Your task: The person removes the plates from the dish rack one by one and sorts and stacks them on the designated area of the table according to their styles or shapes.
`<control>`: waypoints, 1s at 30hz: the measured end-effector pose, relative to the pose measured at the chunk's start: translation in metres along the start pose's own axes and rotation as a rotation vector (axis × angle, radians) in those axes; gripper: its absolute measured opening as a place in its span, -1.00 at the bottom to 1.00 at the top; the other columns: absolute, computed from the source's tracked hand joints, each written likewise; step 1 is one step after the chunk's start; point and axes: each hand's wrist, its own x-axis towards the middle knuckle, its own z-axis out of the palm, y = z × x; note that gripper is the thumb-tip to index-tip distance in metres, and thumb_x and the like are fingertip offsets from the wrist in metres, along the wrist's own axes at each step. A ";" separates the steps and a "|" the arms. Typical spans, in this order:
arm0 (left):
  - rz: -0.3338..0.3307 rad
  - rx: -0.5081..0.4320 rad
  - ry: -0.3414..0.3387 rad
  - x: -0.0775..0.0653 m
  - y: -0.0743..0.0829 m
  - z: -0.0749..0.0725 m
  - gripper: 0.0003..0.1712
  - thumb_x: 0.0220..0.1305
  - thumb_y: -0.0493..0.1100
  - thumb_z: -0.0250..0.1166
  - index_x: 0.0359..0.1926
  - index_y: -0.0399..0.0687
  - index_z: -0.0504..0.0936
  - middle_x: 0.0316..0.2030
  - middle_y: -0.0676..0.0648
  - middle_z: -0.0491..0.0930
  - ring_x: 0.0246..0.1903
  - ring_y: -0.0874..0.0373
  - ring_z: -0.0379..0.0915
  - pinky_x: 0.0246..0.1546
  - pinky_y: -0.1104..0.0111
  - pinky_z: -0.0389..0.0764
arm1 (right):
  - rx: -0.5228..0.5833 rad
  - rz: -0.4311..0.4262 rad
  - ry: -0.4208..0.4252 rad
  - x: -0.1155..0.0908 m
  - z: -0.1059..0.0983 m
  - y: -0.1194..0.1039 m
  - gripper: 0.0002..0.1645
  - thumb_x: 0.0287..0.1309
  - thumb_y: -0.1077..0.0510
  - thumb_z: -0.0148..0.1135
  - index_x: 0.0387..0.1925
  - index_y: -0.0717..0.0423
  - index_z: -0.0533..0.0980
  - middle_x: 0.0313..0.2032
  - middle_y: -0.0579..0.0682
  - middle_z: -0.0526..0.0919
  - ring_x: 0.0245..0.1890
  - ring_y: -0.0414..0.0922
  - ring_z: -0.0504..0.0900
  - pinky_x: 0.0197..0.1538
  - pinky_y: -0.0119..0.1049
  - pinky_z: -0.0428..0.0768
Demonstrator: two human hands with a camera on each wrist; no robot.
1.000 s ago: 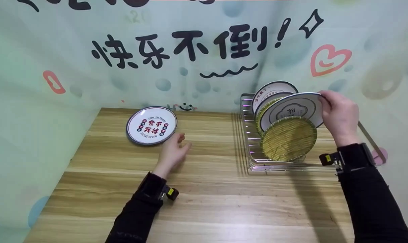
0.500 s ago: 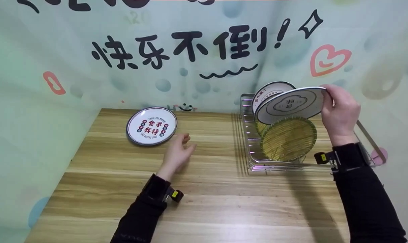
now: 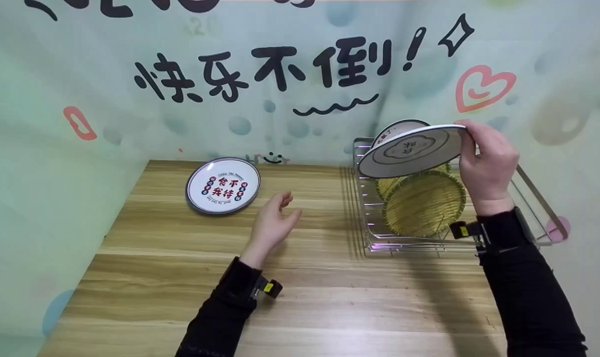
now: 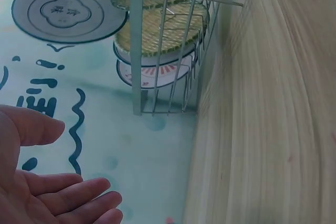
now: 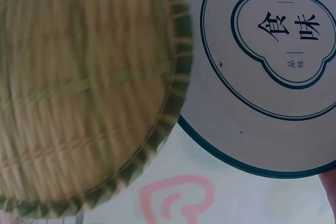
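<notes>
My right hand (image 3: 491, 166) pinches the right rim of a white plate (image 3: 413, 151) with a dark edge. This plate is tilted with its marked underside towards me, above the wire dish rack (image 3: 379, 246). Round woven bamboo trays, one in front (image 3: 424, 204) and one behind it (image 3: 387, 186), stand in the rack. At its back a white plate (image 3: 389, 132) is partly hidden by the held one. My left hand (image 3: 269, 227) hovers over the table with loosely bent fingers, holding nothing. To its left lies another white plate (image 3: 223, 186) with red and dark lettering.
The rack stands at the right of the wooden table (image 3: 300, 297), close to the back cloth (image 3: 320, 134) printed with dark characters. A metal bar (image 3: 543, 203) sticks out at the rack's right side. Cloth also hangs along the left.
My right hand has lifted the plate up and leftward from between the things in the rack, tipping it flatter. The left hand has drifted right, away from the plate on the table.
</notes>
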 end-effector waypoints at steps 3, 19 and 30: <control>0.021 0.009 0.012 -0.001 0.006 0.001 -0.39 0.29 -0.13 0.32 0.25 -0.37 0.44 0.15 -0.27 0.56 0.17 -0.12 0.47 0.25 0.11 0.43 | 0.026 -0.007 0.016 0.001 0.004 -0.008 -0.91 0.20 0.31 0.33 -0.29 0.17 0.73 -0.29 0.03 0.77 -0.27 0.09 0.72 -0.06 -0.41 0.57; 0.260 -0.079 0.132 -0.005 0.042 0.007 -0.44 0.26 -0.22 0.35 0.23 -0.35 0.48 0.13 -0.22 0.59 0.13 -0.05 0.51 0.22 0.24 0.46 | 0.198 -0.046 0.060 -0.004 0.020 -0.057 -0.82 0.06 0.50 0.35 -0.33 0.24 0.71 -0.33 0.08 0.76 -0.37 0.08 0.71 -0.09 -0.44 0.61; 0.519 -0.198 0.347 -0.006 0.054 0.014 -0.55 0.18 -0.36 0.41 0.11 -0.37 0.58 -0.06 -0.20 0.69 -0.07 0.06 0.65 0.00 0.37 0.62 | 0.298 -0.041 0.082 -0.012 0.023 -0.076 -0.78 0.01 0.57 0.32 -0.34 0.31 0.69 -0.31 0.12 0.76 -0.29 0.02 0.73 -0.06 -0.33 0.66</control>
